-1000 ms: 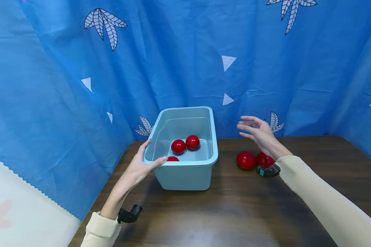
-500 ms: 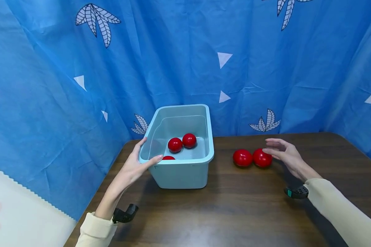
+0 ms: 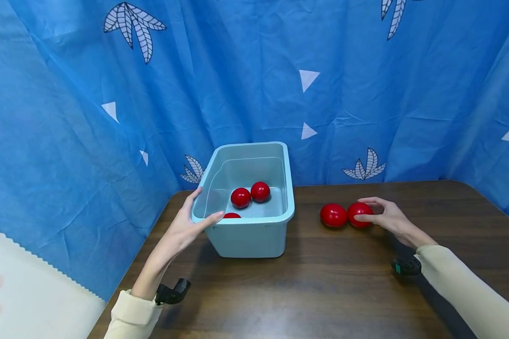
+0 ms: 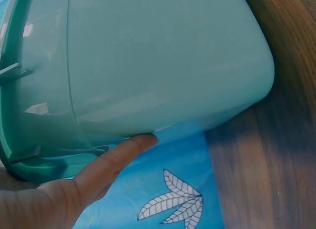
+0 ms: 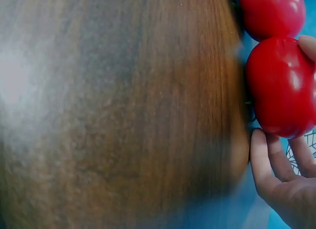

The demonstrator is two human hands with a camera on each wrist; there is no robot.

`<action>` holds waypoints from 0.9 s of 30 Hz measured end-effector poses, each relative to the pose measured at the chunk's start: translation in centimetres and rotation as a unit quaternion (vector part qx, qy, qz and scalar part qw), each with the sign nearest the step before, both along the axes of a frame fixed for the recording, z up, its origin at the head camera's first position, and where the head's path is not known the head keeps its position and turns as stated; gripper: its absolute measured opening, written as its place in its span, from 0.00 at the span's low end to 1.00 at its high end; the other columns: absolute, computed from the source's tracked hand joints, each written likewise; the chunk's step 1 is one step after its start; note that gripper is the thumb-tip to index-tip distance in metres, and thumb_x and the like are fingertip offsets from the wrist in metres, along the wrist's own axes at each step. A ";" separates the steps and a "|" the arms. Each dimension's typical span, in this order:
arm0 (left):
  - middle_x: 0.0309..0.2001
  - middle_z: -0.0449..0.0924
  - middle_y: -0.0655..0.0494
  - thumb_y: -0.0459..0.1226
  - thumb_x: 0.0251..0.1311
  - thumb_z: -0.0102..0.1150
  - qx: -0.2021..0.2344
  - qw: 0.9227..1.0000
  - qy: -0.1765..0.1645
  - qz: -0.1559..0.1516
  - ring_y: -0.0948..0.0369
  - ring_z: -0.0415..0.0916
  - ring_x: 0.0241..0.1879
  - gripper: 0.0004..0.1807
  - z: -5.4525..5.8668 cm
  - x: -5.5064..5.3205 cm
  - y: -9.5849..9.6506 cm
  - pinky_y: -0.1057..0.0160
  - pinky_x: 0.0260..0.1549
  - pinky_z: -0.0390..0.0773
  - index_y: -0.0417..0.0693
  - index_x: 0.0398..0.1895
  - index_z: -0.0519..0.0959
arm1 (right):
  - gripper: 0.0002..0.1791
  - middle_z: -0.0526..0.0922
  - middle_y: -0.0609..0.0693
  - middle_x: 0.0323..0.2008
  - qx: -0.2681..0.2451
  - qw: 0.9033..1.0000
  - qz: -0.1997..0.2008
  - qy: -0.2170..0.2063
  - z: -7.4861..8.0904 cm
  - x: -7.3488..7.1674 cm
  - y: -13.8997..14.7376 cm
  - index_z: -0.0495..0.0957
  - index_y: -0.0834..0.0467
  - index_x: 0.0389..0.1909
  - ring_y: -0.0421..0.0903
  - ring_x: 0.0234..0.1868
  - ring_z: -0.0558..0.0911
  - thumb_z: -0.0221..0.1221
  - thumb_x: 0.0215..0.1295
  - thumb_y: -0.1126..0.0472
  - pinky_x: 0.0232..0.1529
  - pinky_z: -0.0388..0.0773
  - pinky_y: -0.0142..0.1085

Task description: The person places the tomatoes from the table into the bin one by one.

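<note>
A light blue plastic bin (image 3: 248, 240) stands on the table at centre left. My left hand (image 3: 184, 233) grips its near left corner, thumb on the front rim and fingers along the left side. In the left wrist view a finger lies against the outer wall. Two glossy red tomatoes sit side by side on the table, right of the bin. My right hand (image 3: 388, 217) pinches the right tomato (image 3: 357, 212) between thumb and fingers, its lobed skin clear in the right wrist view. The left tomato (image 3: 333, 215) is close against it.
Inside the bin lie red tomatoes (image 3: 241, 197), one partly hidden behind the front rim. The dark wooden table (image 3: 305, 292) ends at a blue patterned curtain (image 3: 254, 84) behind. A white scalloped cloth (image 3: 29, 282) hangs at the left.
My right hand has moved right and down from above the tomatoes, then closed its thumb and fingers about the right one. The left hand stays at the bin's corner.
</note>
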State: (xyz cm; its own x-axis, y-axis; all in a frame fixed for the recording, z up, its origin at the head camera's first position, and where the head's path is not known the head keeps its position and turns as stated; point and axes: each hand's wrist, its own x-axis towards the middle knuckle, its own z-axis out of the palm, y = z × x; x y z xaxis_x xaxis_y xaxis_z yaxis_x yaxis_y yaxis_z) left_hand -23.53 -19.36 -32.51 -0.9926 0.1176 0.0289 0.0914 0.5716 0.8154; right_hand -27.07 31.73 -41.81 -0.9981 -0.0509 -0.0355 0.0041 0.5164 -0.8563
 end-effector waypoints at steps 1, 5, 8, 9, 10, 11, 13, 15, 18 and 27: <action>0.82 0.47 0.40 0.56 0.65 0.66 0.000 1.000 0.000 0.001 0.37 0.53 0.76 0.57 0.0 0.0 0.0 0.29 0.67 0.67 0.53 0.86 0.41 | 0.42 0.62 0.75 0.71 0.001 1.000 0.002 -0.002 0.0 0.0 0.0 0.62 0.66 0.76 0.73 0.67 0.62 0.67 0.70 0.51 0.60 0.71 0.68; 0.82 0.46 0.40 0.57 0.65 0.65 0.001 1.000 0.001 0.000 0.37 0.53 0.76 0.57 0.0 0.0 0.0 0.29 0.67 0.66 0.54 0.86 0.41 | 0.42 0.63 0.76 0.69 0.010 1.000 0.003 -0.005 0.2 -0.2 -0.1 0.61 0.67 0.75 0.72 0.65 0.63 0.67 0.69 0.53 0.58 0.73 0.66; 0.82 0.46 0.40 0.57 0.66 0.65 0.002 1.000 0.002 -0.002 0.37 0.53 0.76 0.57 0.1 0.0 0.0 0.30 0.67 0.66 0.53 0.86 0.40 | 0.41 0.65 0.76 0.67 0.021 1.000 0.003 -0.001 0.3 -0.3 -0.2 0.62 0.68 0.74 0.71 0.63 0.65 0.68 0.69 0.53 0.56 0.76 0.62; 0.82 0.46 0.40 0.57 0.66 0.65 0.003 1.000 0.001 -0.002 0.37 0.53 0.76 0.57 0.1 0.1 0.0 0.30 0.67 0.66 0.53 0.86 0.40 | 0.41 0.65 0.76 0.67 0.024 1.000 0.003 0.002 0.3 -0.3 -0.3 0.62 0.69 0.74 0.71 0.62 0.66 0.68 0.69 0.53 0.55 0.78 0.60; 0.82 0.46 0.40 0.56 0.66 0.65 0.004 1.000 0.000 -0.002 0.37 0.54 0.76 0.57 0.1 0.1 0.0 0.30 0.67 0.66 0.53 0.86 0.40 | 0.41 0.66 0.76 0.66 0.025 1.000 0.004 0.005 0.3 -0.3 -0.4 0.63 0.69 0.73 0.70 0.62 0.67 0.68 0.69 0.53 0.53 0.79 0.56; 0.82 0.46 0.40 0.56 0.66 0.66 0.005 1.000 -0.001 -0.002 0.37 0.54 0.76 0.57 0.1 0.1 0.0 0.30 0.67 0.66 0.53 0.86 0.40 | 0.41 0.67 0.76 0.66 0.025 1.000 0.004 0.008 0.3 -0.3 -0.4 0.63 0.69 0.73 0.70 0.61 0.67 0.69 0.68 0.53 0.52 0.80 0.53; 0.82 0.47 0.40 0.56 0.66 0.66 0.008 1.000 -0.004 -0.003 0.37 0.54 0.76 0.57 0.1 0.2 0.0 0.30 0.67 0.67 0.53 0.86 0.40 | 0.40 0.67 0.76 0.65 0.023 1.000 0.002 0.013 0.3 -0.3 -0.5 0.64 0.70 0.72 0.69 0.60 0.68 0.69 0.68 0.54 0.48 0.80 0.45; 0.82 0.47 0.40 0.56 0.65 0.66 0.010 1.000 -0.006 -0.002 0.37 0.54 0.76 0.57 0.0 0.3 0.0 0.30 0.67 0.67 0.53 0.86 0.40 | 0.40 0.67 0.76 0.66 0.015 1.000 -0.004 0.016 0.2 -0.3 -0.4 0.64 0.70 0.72 0.68 0.60 0.69 0.68 0.69 0.54 0.45 0.80 0.39; 0.82 0.46 0.40 0.57 0.65 0.66 0.011 1.000 -0.007 -0.002 0.37 0.54 0.76 0.58 0.0 0.3 0.0 0.31 0.67 0.68 0.53 0.86 0.40 | 0.40 0.65 0.76 0.67 -0.005 1.000 -0.012 0.018 0.2 -0.1 -0.2 0.63 0.70 0.74 0.68 0.60 0.69 0.67 0.70 0.53 0.43 0.83 0.34; 0.82 0.47 0.41 0.57 0.64 0.67 0.013 1.000 -0.009 0.000 0.37 0.53 0.76 0.59 0.1 0.1 0.1 0.31 0.66 0.69 0.54 0.86 0.39 | 0.41 0.63 0.76 0.70 -0.044 0.998 -0.032 0.015 0.9 0.0 -0.2 0.59 0.68 0.77 0.65 0.61 0.72 0.65 0.73 0.52 0.44 0.85 0.29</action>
State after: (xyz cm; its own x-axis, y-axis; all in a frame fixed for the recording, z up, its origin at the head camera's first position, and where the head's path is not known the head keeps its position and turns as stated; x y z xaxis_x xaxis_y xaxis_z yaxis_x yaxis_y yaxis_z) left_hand -23.39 -19.29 -32.39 -0.9931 0.1162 0.0141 0.0761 0.5499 0.8318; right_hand -27.02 31.48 -40.92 -0.9999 0.0104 -0.0045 0.0086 0.4390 -0.8984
